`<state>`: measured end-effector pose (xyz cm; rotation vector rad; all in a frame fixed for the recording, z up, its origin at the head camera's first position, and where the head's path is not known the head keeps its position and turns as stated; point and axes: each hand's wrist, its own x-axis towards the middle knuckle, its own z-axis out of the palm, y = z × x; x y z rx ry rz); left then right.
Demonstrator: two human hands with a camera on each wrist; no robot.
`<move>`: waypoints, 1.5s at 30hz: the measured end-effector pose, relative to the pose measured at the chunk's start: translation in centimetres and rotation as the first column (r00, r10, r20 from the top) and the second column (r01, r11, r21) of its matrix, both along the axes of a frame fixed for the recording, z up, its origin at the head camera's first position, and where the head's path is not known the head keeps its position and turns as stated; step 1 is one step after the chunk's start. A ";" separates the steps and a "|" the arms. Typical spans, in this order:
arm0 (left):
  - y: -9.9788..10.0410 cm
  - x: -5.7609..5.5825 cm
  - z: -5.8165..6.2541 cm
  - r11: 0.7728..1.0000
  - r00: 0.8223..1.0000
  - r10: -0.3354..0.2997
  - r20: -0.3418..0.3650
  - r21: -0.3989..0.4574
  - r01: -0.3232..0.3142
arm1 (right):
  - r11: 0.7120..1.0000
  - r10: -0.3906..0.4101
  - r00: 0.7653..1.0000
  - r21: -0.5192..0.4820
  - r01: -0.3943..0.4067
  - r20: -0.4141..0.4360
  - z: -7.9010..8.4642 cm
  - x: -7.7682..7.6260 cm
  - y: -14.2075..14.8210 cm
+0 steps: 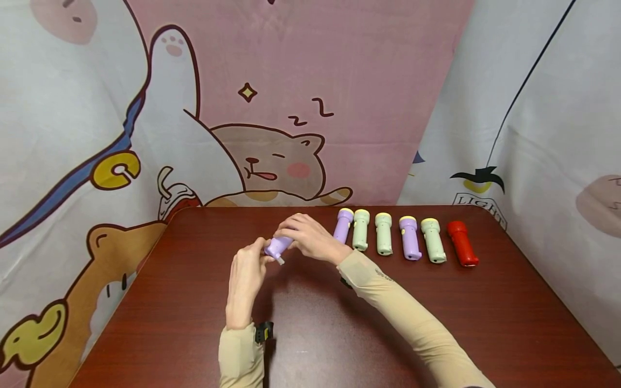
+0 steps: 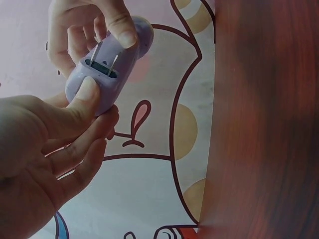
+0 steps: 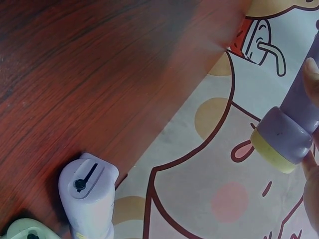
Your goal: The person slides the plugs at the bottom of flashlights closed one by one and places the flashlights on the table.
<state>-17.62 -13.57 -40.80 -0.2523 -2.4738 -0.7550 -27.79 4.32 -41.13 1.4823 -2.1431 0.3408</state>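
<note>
A purple flashlight (image 1: 278, 246) is held off the table between my two hands. My left hand (image 1: 246, 274) grips its tail end; in the left wrist view, the thumb lies just below a slot from which two metal prongs (image 2: 113, 64) stick out. Nearer the lamp head, my right hand (image 1: 312, 237) holds the body, its thumb on top and the other fingers behind. The right wrist view shows the flashlight's head (image 3: 284, 133) with a yellow-green rim, at the right edge. The far ends of the right fingers are partly hidden behind the body.
On the right of the brown table (image 1: 310, 334), several flashlights lie in a row: a purple one (image 1: 343, 226) by my right wrist, a pale green one (image 1: 360, 230), others beyond, and a red one (image 1: 463, 243) at the end. A cartoon-printed cloth (image 1: 368, 97) hangs behind.
</note>
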 end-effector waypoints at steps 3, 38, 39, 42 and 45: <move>0.0 0.0 0.0 1.000 1.000 0.000 -0.001 -0.001 0.000 | 1.000 0.000 1.000 0.000 0.000 -0.004 0.0 0.0 0.0; -0.1 -0.5 -0.4 0.999 1.000 0.002 -0.030 -0.050 -0.003 | 1.000 -0.003 0.999 -0.015 0.004 0.051 -0.4 -0.1 0.1; -0.1 -0.5 -0.4 0.999 1.000 0.001 -0.028 -0.051 -0.002 | 1.000 -0.003 0.999 -0.016 0.004 0.054 -0.4 -0.1 0.1; -0.1 -0.5 -0.3 0.999 1.000 -0.002 -0.026 -0.050 0.000 | 1.000 -0.004 0.998 -0.013 0.005 0.055 -0.5 -0.1 0.1; -0.2 -0.6 -0.4 0.999 1.000 -0.003 -0.023 -0.049 0.001 | 1.000 -0.005 0.998 -0.011 0.006 0.057 -0.5 -0.1 0.1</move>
